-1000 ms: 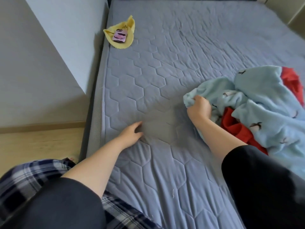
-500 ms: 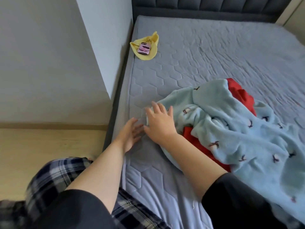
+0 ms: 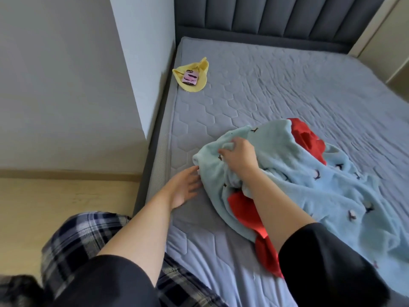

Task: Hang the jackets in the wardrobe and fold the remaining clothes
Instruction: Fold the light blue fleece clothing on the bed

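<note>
Right hand (image 3: pixel 240 156): fingers curled down into the light blue fleece (image 3: pixel 309 185), a fold of cloth bunched up under the fingertips. It's a grip now!
Change, right: half a second ago this hand lay flat on the fleece with fingers spread; now they've closed on the fabric.
Left hand (image 3: pixel 184 187): fingers out straight and relaxed, holding nothing, hand low on the mattress (image 3: pixel 276 85), fingertips right at the fleece's near edge.
Change, left: it was touching the right hand a moment back; now the two are apart, with the blue hem between them.
Arms: both reach forward from black sleeves, the right forearm lying across the fleece.
Fleece: crumpled in a heap on the right half of the bed, its left end close to the bed's left side; a second ago that end sat nearer the middle.
Red garment (image 3: pixel 308 138): tangled in with the fleece, showing at the far side and again under the right forearm.
Further out: a yellow cloth (image 3: pixel 200 69) by the far left corner, a pink phone (image 3: pixel 190 77) lying on it, well apart from the heap.
Beyond: dark padded headboard (image 3: pixel 276 16).
</note>
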The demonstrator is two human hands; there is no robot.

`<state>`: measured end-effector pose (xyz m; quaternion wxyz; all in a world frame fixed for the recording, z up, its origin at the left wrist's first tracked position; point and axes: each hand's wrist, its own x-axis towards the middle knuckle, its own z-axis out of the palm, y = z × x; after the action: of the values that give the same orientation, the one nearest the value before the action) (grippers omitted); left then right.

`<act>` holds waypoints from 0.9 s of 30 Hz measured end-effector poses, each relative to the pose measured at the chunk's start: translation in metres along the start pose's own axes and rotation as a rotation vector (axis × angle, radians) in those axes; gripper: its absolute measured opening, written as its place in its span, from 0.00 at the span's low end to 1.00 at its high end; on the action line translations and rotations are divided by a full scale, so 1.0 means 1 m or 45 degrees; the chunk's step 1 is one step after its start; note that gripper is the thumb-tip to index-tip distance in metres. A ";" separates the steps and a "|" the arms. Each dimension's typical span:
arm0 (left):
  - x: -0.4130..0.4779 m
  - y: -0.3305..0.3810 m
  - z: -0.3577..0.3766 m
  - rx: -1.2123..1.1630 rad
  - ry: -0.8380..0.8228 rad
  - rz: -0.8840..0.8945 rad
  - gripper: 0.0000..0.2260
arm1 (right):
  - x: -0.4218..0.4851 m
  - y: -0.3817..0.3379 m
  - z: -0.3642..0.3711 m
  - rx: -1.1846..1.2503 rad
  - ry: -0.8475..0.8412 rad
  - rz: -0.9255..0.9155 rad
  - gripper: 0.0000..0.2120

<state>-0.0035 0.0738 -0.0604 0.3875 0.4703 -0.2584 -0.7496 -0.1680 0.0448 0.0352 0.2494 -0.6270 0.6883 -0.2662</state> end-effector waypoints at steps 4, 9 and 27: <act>-0.002 0.012 -0.006 -0.323 0.152 0.059 0.15 | -0.015 -0.068 -0.010 0.664 0.225 -0.348 0.08; -0.005 0.031 -0.018 -0.539 0.191 0.176 0.18 | -0.022 -0.120 -0.016 0.931 0.130 -0.484 0.05; -0.005 0.021 -0.021 -0.282 0.148 0.160 0.13 | 0.021 0.027 -0.033 0.043 0.367 0.493 0.26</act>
<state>0.0240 0.0650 -0.0510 0.4975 0.4502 -0.1798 -0.7193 -0.2118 0.0273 0.0408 0.2057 -0.4347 0.8196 -0.3116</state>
